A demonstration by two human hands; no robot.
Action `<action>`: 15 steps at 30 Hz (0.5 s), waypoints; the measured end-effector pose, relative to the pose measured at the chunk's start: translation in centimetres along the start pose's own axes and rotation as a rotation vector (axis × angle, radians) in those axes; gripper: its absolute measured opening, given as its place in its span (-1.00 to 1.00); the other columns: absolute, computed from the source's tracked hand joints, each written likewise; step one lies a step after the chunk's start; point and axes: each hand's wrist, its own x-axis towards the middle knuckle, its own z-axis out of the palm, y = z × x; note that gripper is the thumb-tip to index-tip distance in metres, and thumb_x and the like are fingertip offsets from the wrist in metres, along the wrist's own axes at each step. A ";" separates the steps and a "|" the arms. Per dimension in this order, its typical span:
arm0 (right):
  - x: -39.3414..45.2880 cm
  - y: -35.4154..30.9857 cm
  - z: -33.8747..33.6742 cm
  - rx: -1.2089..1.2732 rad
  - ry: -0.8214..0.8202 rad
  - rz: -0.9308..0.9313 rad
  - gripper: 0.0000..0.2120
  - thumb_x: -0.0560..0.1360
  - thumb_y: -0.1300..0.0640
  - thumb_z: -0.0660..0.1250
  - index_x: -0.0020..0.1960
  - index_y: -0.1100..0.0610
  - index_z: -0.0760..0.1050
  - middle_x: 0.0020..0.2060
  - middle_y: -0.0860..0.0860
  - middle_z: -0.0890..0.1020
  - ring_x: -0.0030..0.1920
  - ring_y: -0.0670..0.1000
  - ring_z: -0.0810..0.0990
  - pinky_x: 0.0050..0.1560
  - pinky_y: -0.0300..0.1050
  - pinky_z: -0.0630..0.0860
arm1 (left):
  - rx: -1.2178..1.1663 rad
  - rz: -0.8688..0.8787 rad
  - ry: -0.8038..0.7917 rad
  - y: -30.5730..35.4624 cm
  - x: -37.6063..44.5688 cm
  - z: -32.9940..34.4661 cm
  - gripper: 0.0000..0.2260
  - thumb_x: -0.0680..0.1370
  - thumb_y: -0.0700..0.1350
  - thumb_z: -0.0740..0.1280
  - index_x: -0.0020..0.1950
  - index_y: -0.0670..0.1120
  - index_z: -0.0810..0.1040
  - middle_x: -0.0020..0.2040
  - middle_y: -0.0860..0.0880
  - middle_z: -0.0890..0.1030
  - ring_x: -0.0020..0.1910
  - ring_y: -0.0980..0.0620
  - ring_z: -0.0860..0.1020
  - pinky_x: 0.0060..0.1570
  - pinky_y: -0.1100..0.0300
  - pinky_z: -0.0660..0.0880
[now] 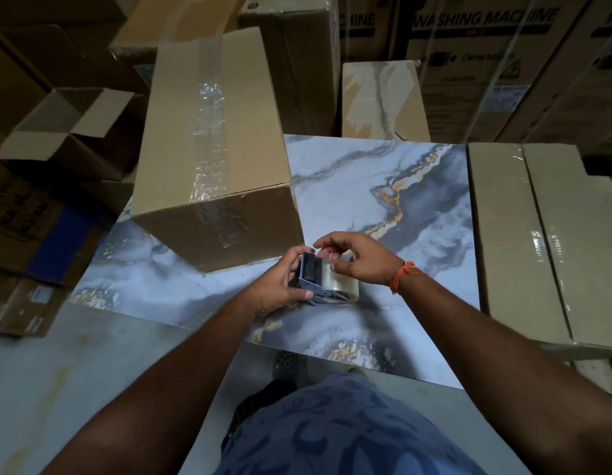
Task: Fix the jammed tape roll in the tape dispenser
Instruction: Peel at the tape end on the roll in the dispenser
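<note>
A blue-grey tape dispenser (310, 277) with a clear tape roll (342, 286) mounted in it rests on the marble-patterned table (349, 186), near its front. My left hand (284, 286) grips the dispenser's left side, thumb along the lower frame. My right hand (356, 258) reaches over the roll from the right, its fingertips pinching at the top of the tape by the dispenser's black roller. Whether a loose tape end is between those fingers is too small to tell. An orange thread circles my right wrist.
A large taped cardboard box (212, 149) lies on the table's left part, close behind my hands. Another taped carton (544, 241) stands against the table's right edge. Stacked cartons, including washing machine boxes (486, 46), fill the background. An open box (68, 128) sits at left.
</note>
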 end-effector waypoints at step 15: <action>-0.4 0.7 -1.0 0.124 -0.081 0.021 -0.57 0.45 0.45 0.27 0.23 0.13 0.58 -0.09 0.06 0.62 -0.24 -0.09 0.49 -0.06 -0.24 0.50 | 0.046 0.005 -0.014 0.7 0.2 0.3 -0.29 0.48 -0.48 0.42 0.50 -0.09 0.20 0.32 -0.06 0.53 0.26 0.14 0.56 0.25 0.21 0.50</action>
